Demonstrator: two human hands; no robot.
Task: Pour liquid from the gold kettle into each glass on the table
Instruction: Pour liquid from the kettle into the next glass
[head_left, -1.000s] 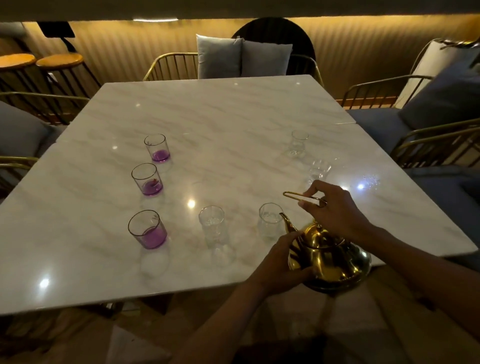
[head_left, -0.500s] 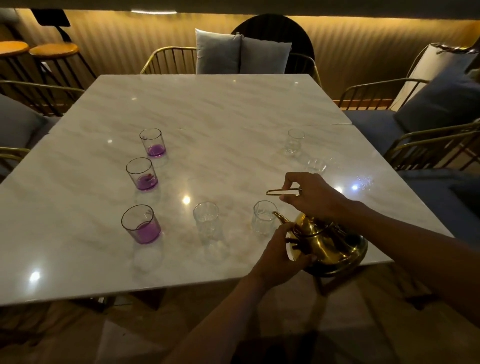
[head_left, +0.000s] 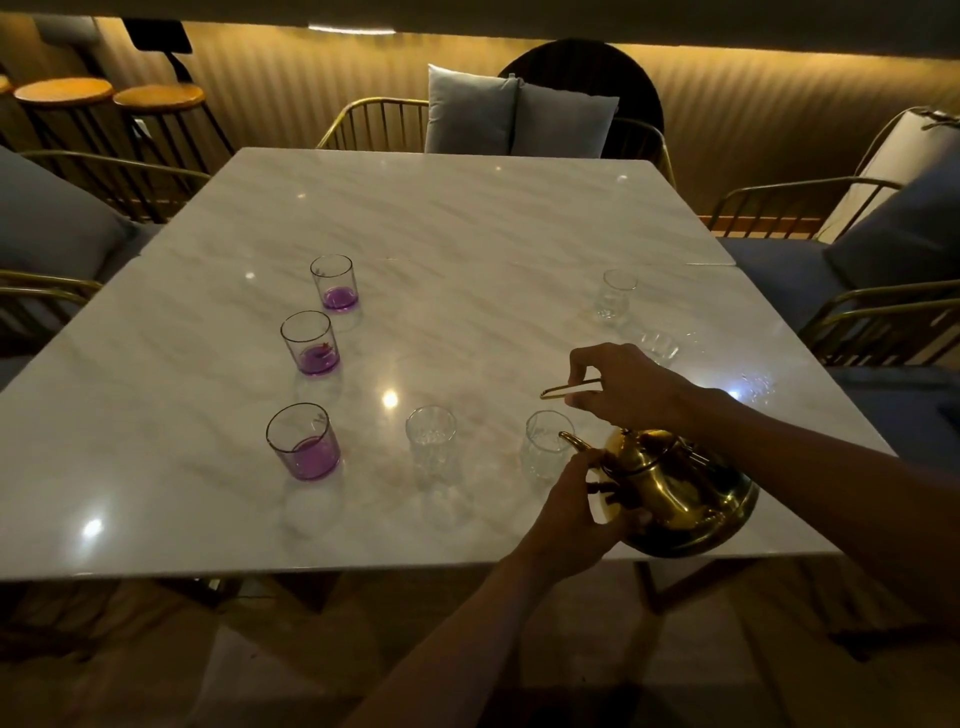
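Note:
The gold kettle (head_left: 680, 493) is held over the table's near right edge, its spout beside a clear glass (head_left: 543, 447). My right hand (head_left: 628, 382) pinches the kettle's thin gold handle from above. My left hand (head_left: 576, 512) cups the kettle's body under the spout. Three glasses holding purple liquid stand in a line on the left: a near one (head_left: 306, 441), a middle one (head_left: 310, 343) and a far one (head_left: 335, 283). A clear patterned glass (head_left: 432, 444) stands in the middle front. Two more clear glasses stand on the right: one upright (head_left: 615, 293), one (head_left: 658, 347) half hidden behind my right hand.
The white marble table (head_left: 467, 223) is ringed by gold wire chairs with grey cushions (head_left: 519, 117). Two wooden stools (head_left: 111, 96) stand at the back left. Blue seats (head_left: 883, 244) sit close on the right.
The kettle and both hands have risen slightly and shifted toward the near clear glass; the spout now sits at that glass's rim. The glasses have not moved.

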